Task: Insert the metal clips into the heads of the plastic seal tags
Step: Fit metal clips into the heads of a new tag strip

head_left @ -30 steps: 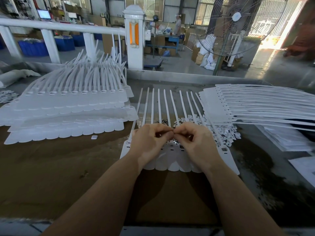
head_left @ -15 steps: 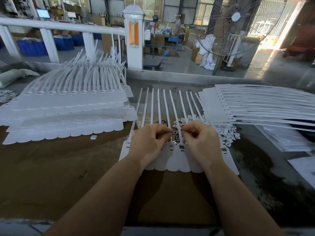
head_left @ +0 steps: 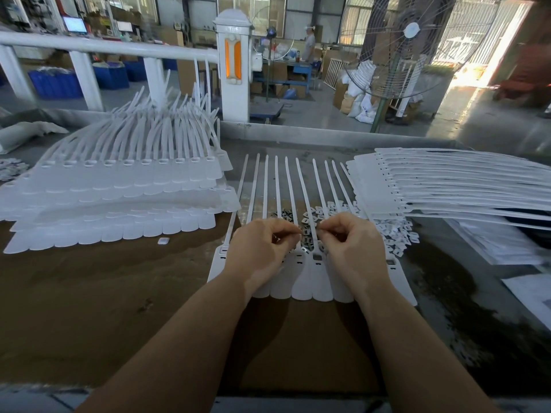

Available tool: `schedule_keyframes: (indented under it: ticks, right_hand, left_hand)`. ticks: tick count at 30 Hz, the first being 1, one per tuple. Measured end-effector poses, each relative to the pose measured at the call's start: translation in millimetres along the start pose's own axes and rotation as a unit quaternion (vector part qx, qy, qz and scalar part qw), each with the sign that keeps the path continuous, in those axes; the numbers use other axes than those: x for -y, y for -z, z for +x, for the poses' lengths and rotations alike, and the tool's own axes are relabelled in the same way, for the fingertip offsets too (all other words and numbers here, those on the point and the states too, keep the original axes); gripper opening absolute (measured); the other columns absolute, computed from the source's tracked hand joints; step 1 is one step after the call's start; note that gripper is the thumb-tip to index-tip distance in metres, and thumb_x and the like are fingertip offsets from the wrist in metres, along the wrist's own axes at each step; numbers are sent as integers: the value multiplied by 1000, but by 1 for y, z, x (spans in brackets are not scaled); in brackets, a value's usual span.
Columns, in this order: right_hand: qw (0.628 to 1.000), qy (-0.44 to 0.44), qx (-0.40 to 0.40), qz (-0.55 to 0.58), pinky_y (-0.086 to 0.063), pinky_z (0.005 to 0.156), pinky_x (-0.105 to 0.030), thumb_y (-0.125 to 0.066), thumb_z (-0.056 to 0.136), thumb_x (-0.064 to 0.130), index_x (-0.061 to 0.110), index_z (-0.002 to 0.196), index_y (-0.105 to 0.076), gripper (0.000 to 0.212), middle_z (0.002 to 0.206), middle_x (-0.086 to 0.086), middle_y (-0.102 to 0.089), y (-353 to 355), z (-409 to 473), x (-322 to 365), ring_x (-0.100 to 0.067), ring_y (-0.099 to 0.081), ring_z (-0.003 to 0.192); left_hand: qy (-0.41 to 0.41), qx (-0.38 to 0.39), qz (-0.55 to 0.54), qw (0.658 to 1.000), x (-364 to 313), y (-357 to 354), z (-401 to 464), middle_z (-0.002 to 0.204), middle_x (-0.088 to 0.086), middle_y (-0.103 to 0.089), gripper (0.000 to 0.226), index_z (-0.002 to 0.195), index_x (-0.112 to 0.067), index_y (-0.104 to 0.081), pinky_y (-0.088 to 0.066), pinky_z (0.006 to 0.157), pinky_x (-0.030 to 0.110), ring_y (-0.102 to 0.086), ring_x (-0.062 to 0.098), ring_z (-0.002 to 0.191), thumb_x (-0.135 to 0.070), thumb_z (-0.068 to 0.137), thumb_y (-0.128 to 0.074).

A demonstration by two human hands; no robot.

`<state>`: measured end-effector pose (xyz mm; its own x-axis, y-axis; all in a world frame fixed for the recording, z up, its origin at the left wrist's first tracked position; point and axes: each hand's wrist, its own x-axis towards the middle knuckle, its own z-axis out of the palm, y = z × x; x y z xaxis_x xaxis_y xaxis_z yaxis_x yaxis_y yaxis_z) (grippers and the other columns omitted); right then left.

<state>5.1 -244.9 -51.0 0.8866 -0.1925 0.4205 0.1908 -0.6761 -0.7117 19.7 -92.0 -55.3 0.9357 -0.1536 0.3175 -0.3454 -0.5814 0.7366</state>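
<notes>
Left hand (head_left: 262, 251): fingers curled, resting on the heads of the seal tags (head_left: 310, 281); what it pinches is too small to tell.
Right hand (head_left: 351, 248): fingers curled, fingertips close to the left hand's.
Seal tags: 1 white joined strip, flat on the brown table (head_left: 89, 308), tails pointing away.
Metal clips (head_left: 307, 234): small shiny pile under the tails, between the fingertips.
Left stack (head_left: 119, 192): many white tags.
Right stack (head_left: 447, 186): more white tags.
Fan (head_left: 402, 46): big, behind the table.

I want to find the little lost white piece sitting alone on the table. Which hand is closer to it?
Left. The left hand sits just right of the small white piece; the right hand lies farther right, beyond the left.
</notes>
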Motion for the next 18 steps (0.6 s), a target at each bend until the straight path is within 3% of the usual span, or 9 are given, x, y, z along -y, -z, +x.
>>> schedule_keyframes:
  ticks: [4, 10, 15, 18]
  right_hand:
    - [1000, -15, -16, 6, -51, 72, -24, -66, 84, 9, 14, 85, -69, 6, 77, 4, -65, 0, 0, -1, -9, -62, 75]
    - [995, -69, -64, 26, -43, 66, -13, -64, 85, 9, 23, 79, -63, 16, 74, 9, -61, 5, 2, -4, -6, -59, 73]
    - [996, -77, -33, -13, -50, 80, -31, -63, 86, 13, 22, 81, -63, 10, 86, 0, -67, 5, 0, 0, -14, -60, 80]
    - [995, -86, -13, -40, -46, 90, -45, -63, 86, 15, 22, 84, -65, 7, 74, 11, -59, 4, -1, 4, -19, -60, 83]
  left_hand:
    - [7, 2, -4, 1000, -1, 0, -1, 84, -23, -61, 19, 103, -31, -72, -39, 73, 4, -56, -7, 79, -33, 85, -65]
    - [9, 17, -26, 999, 0, 1, -1, 85, -23, -60, 22, 106, -29, -69, -41, 79, 4, -56, -9, 81, -21, 85, -67]
    - [19, 16, -46, 999, -2, 2, 0, 83, -18, -65, 14, 95, -24, -71, -49, 87, 19, -62, -2, 86, -19, 83, -70]
    - [17, 27, -37, 999, -5, 3, 0, 84, -14, -67, 10, 90, -28, -69, -51, 88, 28, -63, 3, 85, -20, 83, -70]
